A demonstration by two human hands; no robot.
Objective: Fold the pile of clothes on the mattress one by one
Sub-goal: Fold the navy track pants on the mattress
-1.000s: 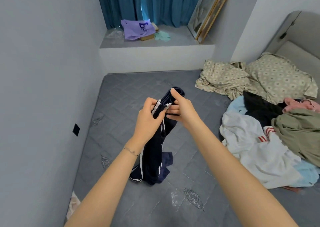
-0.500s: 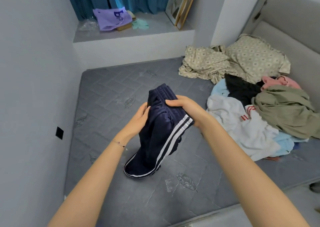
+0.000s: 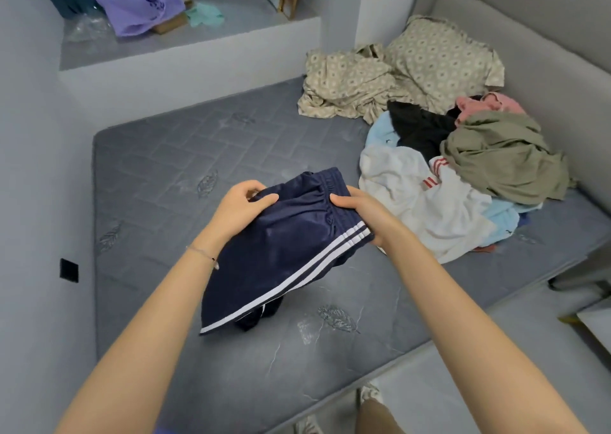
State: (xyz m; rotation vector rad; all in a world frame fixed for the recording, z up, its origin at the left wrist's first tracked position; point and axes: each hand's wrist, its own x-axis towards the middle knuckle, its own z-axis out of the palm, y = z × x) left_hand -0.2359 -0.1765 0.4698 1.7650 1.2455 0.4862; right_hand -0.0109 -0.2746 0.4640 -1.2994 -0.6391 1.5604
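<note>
Gripping the navy shorts point(image 3: 281, 255) by the waistband, the left hand point(image 3: 243, 207) and the right hand point(image 3: 362, 213) are holding them out over the grey mattress point(image 3: 158, 169), each thumb pinching the fabric against curled fingers. The white-striped hem is hanging toward the mattress. The pile of clothes point(image 3: 429, 202) is lying just to the right, beside a patterned sheet point(image 3: 347, 83).

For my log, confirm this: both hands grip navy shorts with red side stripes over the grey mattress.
Wrong on the stripes: they are white, not red. The head view shows the left hand and right hand gripping the navy shorts over the grey mattress.
</note>
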